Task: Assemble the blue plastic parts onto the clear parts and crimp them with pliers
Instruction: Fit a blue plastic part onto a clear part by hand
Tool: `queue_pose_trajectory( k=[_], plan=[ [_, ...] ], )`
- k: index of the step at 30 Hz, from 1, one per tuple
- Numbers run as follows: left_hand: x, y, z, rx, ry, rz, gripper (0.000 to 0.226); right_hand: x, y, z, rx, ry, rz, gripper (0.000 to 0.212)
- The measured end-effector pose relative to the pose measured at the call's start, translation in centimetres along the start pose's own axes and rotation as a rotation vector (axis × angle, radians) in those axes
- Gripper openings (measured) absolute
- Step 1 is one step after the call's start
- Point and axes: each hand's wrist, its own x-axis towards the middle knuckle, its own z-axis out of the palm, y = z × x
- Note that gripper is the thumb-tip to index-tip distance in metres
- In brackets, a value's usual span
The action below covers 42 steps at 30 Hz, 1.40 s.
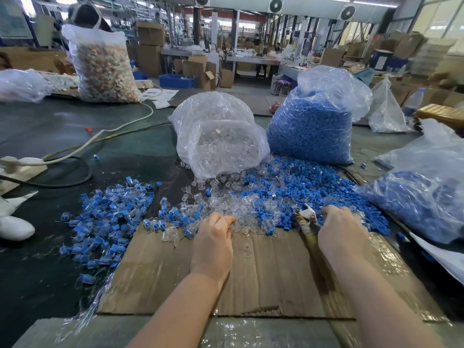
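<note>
the left hand (213, 243) has curled fingers picking at the clear parts (233, 209) heaped at the far edge of the cardboard sheet (263, 272). the right hand (342, 233) grips the pliers (307, 219) (nose pointing away) and touches the blue parts (301, 187). assembled pieces (108, 217) spread past the cardboard's left edge. bare cardboard lies between the forearms; bags crowd the tabletop (62, 126) behind.

Probably factory floor: cartons (150, 33), bulk bags (311, 126)
</note>
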Motion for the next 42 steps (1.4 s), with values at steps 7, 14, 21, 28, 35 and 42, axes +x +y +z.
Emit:
queue_pose_trajectory(
  k=[7,14,21,28,35,42],
  plan=[
    [-0.1,0.2,-0.3,-0.011,-0.041,0.054,0.021,2.4,1.9,1.0,-0.144,-0.127,-0.053,0.041],
    [-0.2,0.3,-0.6,-0.058,-0.085,0.062,0.02,2.9,1.8,1.2,-0.088,-0.058,-0.042,0.027],
    [-0.3,0.6,-0.9,-0.133,-0.086,0.023,0.014,2.7,2.1,1.3,-0.14,0.001,-0.077,0.027],
    [-0.4,0.7,-1.2,-0.171,-0.08,0.018,0.027,3.3,1.7,1.3,-0.107,-0.067,-0.194,0.036],
    [-0.5,0.4,-1.2,-0.164,-0.126,0.006,0.018,3.9,1.6,0.7,-0.02,-0.141,-0.13,0.021],
    [-0.5,0.4,-1.3,-0.142,-0.16,0.031,0.016,4.2,1.3,0.5,-0.057,-0.216,-0.12,0.022]
  ],
)
